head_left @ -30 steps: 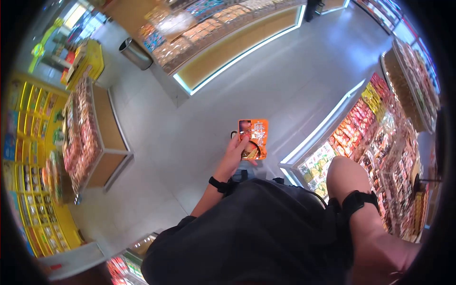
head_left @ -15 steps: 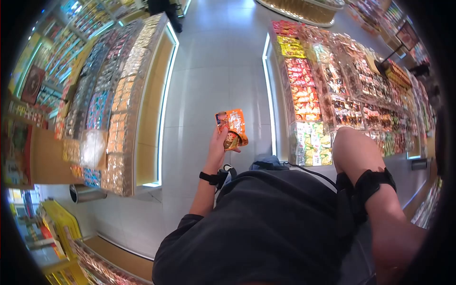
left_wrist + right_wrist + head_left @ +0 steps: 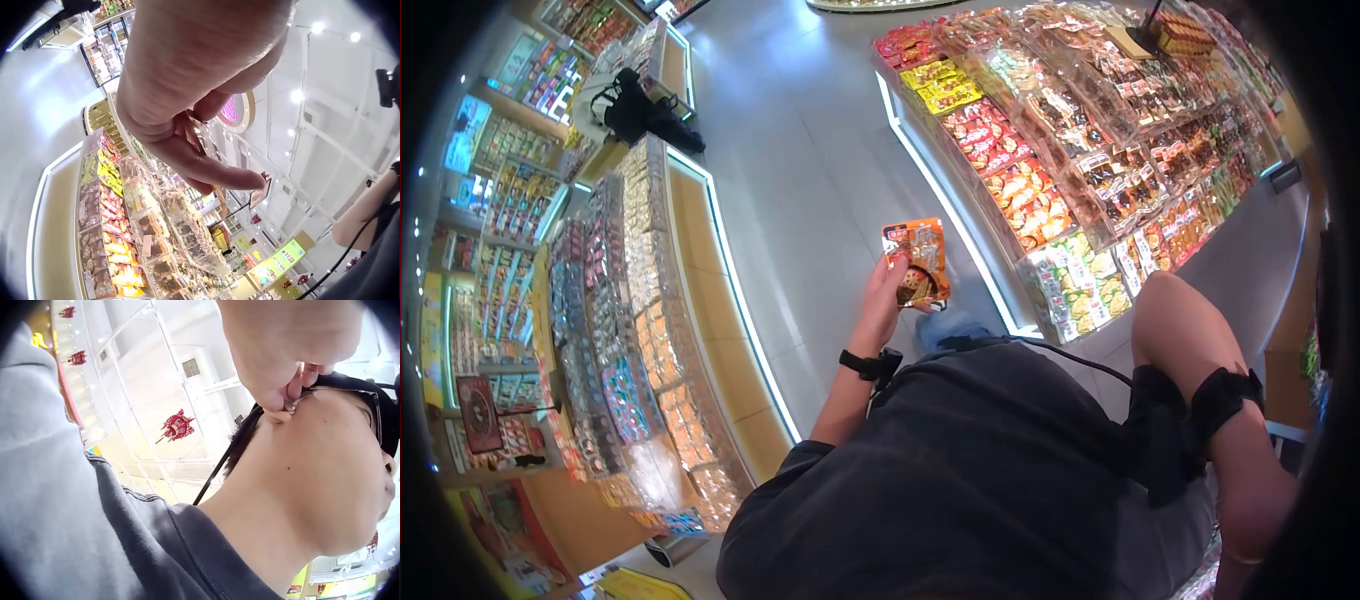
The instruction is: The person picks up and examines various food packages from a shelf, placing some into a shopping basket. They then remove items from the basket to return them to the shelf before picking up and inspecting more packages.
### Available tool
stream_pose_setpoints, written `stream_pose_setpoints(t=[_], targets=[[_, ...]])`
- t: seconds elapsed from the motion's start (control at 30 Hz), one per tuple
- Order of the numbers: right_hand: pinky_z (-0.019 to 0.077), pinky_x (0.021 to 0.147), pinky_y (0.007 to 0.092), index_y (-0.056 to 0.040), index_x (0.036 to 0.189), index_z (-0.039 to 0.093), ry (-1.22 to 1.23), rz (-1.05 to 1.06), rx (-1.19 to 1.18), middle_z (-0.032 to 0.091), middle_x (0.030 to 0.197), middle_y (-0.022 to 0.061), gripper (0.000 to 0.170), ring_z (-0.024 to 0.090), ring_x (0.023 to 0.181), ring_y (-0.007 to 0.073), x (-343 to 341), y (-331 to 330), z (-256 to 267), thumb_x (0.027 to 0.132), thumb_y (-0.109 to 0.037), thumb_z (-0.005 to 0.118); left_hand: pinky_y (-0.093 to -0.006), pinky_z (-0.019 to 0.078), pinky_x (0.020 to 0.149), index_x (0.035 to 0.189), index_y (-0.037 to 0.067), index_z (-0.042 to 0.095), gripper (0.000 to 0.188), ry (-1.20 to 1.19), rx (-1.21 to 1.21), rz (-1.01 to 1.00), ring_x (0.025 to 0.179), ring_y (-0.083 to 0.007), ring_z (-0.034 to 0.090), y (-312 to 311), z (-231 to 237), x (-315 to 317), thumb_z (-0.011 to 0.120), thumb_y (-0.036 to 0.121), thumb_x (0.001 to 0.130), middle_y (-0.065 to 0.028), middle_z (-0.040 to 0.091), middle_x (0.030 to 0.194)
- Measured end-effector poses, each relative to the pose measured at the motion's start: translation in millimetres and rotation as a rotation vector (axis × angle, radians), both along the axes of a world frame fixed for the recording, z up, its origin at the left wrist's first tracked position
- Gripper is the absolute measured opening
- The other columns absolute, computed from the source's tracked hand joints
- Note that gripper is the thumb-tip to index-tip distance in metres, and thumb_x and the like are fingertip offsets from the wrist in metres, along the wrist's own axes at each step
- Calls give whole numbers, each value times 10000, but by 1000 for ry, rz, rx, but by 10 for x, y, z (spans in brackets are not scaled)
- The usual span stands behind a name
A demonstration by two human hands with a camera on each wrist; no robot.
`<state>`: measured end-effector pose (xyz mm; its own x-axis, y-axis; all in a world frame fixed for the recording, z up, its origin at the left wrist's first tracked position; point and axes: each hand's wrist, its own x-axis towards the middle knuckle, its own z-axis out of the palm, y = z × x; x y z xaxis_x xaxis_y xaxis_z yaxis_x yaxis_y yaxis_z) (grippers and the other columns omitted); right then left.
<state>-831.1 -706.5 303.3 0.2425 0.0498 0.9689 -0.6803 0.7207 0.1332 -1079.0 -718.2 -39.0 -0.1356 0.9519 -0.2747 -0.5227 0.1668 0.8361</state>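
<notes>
My left hand [image 3: 882, 298] grips an orange snack packet [image 3: 927, 250] by its left side, thumb across the front. The packet is upright in front of my body, above the aisle floor. Seen in the left wrist view, the same hand [image 3: 194, 69] has a finger stretched out and hides most of the packet. My right arm is raised, and its hand lies outside the head view. The right wrist view has that right hand [image 3: 294, 347] at the side of the head, its bent fingertips [image 3: 290, 403] at the ear beside black headgear [image 3: 350, 384]; I cannot tell whether they pinch anything.
To the right stands a display bin full of bagged snacks [image 3: 1030, 205], edged by a light strip. Another long snack bin [image 3: 650, 290] runs along the left. A person in black [image 3: 645, 115] is by the far left bin. Grey floor [image 3: 785, 190] lies between the bins.
The head view has swung round, from the store's yellow shelves to the aisle between the two bins. My left hand keeps its hold on the packet, and the right arm stays raised.
</notes>
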Motion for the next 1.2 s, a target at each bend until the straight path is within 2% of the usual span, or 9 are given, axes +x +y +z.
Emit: stream_pose_setpoints(t=[0.23,0.43,0.67,0.87,0.9,0.97,1.1,1.17,1.2], targets=[[459,879,328,8,1098,615,59,-152,-18,641,1081,103,212,595,963,177,-178,702,-86,960,-149,584,-369,611,554,1392,85,415,402,33,12,-140,922,-232,713,1118,278,-477,468,300,1056,-109,650,1175],[468,862,317,11,1086,617,-13,-420,-64,644,1068,102,202,600,948,169,-250,1095,-103,962,-147,589,-362,617,531,1351,75,440,369,-9,39,-311,937,-248,717,1984,444,-475,481,284,1049,-126,656,1168],[478,842,305,13,1072,618,-114,-721,-106,647,1052,102,193,606,931,160,-408,1455,-77,965,-145,594,-379,634,540,1331,36,444,349,-68,20,-521,945,-264,717,2807,354,-356,446,219,1034,-141,648,1175],[486,825,294,15,1061,619,-221,-953,-170,650,1039,102,185,611,916,152,-682,1893,-100,967,-143,599,-411,636,578,1347,56,431,387,-109,6,-648,1007,-278,696,3554,92,-518,429,259,1018,-134,627,1214],[488,822,292,16,1059,620,-245,-990,-190,650,1037,102,184,612,914,150,-726,1997,-106,967,-143,600,-370,614,585,1387,105,418,432,-77,-35,-669,1041,-239,681,3702,18,-597,455,300,1003,-96,625,1243],[491,816,289,17,1055,620,-293,-1063,-249,651,1033,101,182,614,909,148,-826,2216,-116,968,-142,601,-372,616,588,1383,105,422,426,-63,-55,-709,1044,-239,681,4008,-51,-744,454,299,1005,-93,625,1243],[496,805,281,18,1047,621,-383,-1185,-483,653,1024,101,178,618,899,142,-948,2673,-291,970,-141,605,-401,634,620,1371,89,426,408,-12,-111,-776,1049,-242,683,4621,-250,-997,455,276,1010,-93,623,1247],[499,799,278,19,1043,621,-411,-1196,-832,654,1019,101,176,619,894,140,-973,2904,-635,971,-141,606,-425,640,663,1368,66,428,394,8,-136,-864,1046,-252,689,4887,-421,-1127,457,235,1013,-110,625,1248],[500,796,276,19,1041,622,-437,-1151,-1090,654,1017,101,175,620,891,138,-1016,3021,-923,971,-140,607,-425,640,663,1368,66,428,394,-6,-150,-889,1046,-252,689,4957,-484,-1164,457,235,1013,-110,625,1248]])
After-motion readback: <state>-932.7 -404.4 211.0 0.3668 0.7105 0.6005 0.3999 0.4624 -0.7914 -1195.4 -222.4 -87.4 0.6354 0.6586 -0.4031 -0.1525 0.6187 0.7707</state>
